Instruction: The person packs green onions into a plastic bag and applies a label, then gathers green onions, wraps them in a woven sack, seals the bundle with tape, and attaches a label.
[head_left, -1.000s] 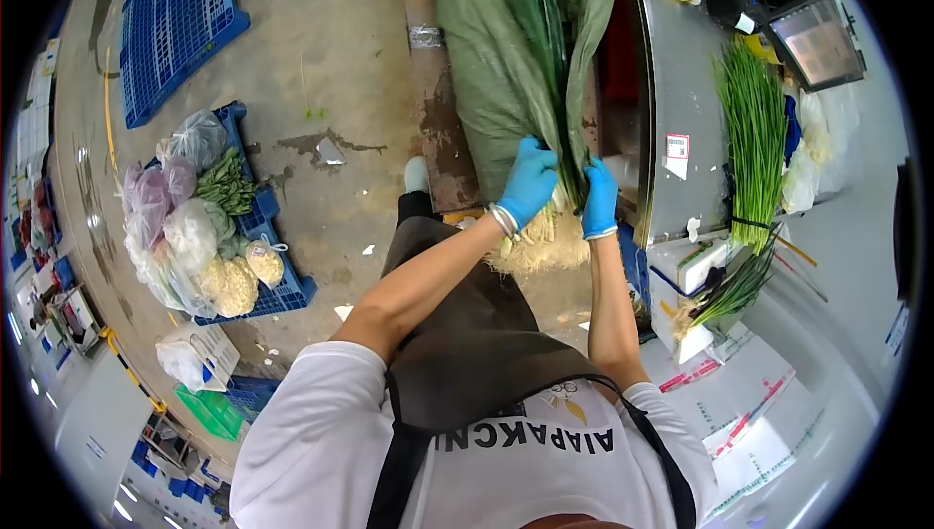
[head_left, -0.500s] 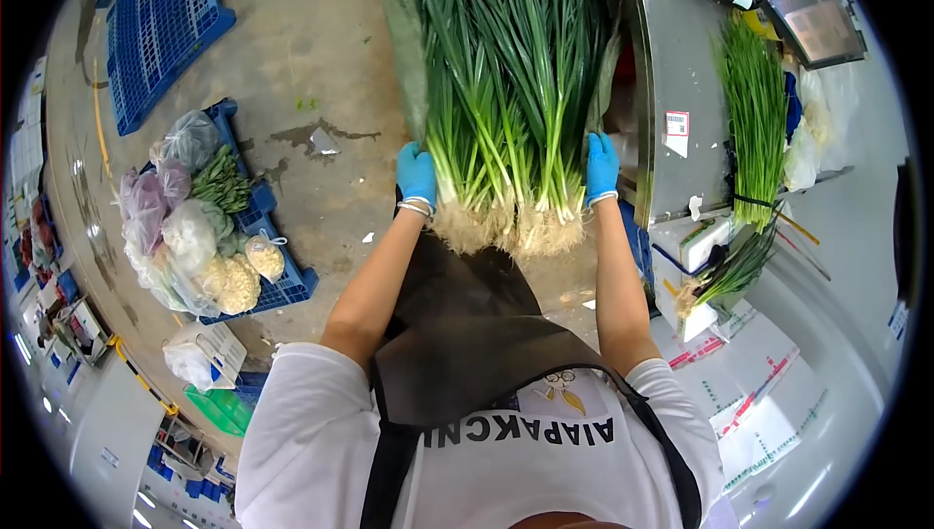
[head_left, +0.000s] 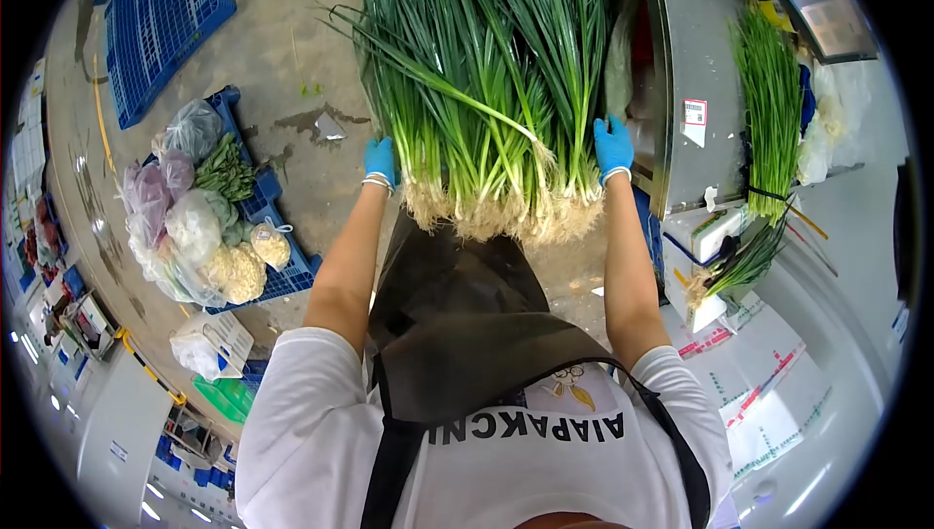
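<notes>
A broad pile of long green onions (head_left: pixel 486 91) lies before me, with dark green leaves pointing away and pale roots toward my apron. One stalk lies slantwise across the top. My left hand (head_left: pixel 380 159), in a blue glove, is at the left edge of the pile near the roots; its fingers are partly hidden. On the right edge, my right hand (head_left: pixel 613 145), gloved in blue too, is beside the roots with some fingers apart. Green wrapping (head_left: pixel 620 62) shows along the right side of the pile.
A metal table (head_left: pixel 702 72) stands at the right, bearing a banded green bundle (head_left: pixel 766 110) and a monitor (head_left: pixel 832 15). On the left floor, bagged vegetables (head_left: pixel 195 222) rest on a blue pallet (head_left: pixel 282 281). Another blue pallet (head_left: pixel 161 28) lies farther off.
The green wrapping has been opened outward, exposing the onions, which now spread wider. My hands have moved apart to the two sides. One stalk now lies across the top.
</notes>
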The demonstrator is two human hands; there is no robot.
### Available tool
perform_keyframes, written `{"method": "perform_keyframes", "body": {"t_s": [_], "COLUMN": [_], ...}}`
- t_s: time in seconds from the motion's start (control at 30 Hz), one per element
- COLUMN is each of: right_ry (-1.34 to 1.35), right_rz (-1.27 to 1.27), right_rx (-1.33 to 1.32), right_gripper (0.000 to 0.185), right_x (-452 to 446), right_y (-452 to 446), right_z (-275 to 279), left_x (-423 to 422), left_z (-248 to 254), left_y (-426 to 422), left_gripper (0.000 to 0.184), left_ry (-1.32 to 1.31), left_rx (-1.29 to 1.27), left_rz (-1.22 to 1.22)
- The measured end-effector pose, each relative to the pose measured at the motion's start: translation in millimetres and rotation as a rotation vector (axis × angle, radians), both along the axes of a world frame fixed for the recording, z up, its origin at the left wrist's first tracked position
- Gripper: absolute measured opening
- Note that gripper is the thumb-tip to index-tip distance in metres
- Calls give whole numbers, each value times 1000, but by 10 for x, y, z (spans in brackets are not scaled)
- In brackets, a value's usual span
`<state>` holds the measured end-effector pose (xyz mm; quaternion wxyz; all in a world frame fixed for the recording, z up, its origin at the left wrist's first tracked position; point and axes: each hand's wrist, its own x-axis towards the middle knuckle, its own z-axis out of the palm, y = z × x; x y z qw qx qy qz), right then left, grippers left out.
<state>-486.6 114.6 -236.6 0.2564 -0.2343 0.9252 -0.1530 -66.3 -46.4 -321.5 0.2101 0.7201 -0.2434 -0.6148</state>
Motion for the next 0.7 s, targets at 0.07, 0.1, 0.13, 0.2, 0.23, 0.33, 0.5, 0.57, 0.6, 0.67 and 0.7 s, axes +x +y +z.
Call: {"method": "perform_keyframes", "body": {"t_s": [0.07,0.1,0.13,0.2,0.23,0.33,0.5,0.57,0.6,0.67,0.7], "right_ry": [245,430,616,524,258,197,332,242,208,185,199], "right_rz": [105,186,268,464,520,839,875,729,660,539,482], "right_rx": [-35,-69,-104,-400,-412,25,-76,-164,-204,-295,-347], "right_gripper": [51,51,51,47,47,52,29,20,21,22,23], "right_x": [114,264,399,644,897,1372,1524,1505,1453,1350,1281], "right_y": [-152,-286,-446,-777,-988,-1170,-967,-856,-765,-510,-371], "right_z": [398,651,846,1068,1298,1046,432,737,864,1057,1140], "left_x": [4,7,41,145,133,-128,-302,-325,-377,-451,-497], "left_z": [93,89,30,-121,-67,506,848,877,887,930,991], "left_y": [-31,-33,-23,19,40,21,56,86,120,185,192], "left_gripper": [15,14,18,26,26,26,18,16,16,18,17], "left_ry": [-5,-5,34,117,137,249,246,188,169,180,195], "left_rx": [23,35,39,50,40,57,38,-21,-71,-112,-106], "left_rz": [-12,-20,-43,-94,-66,-3,-180,-298,-331,-331,-303]}}
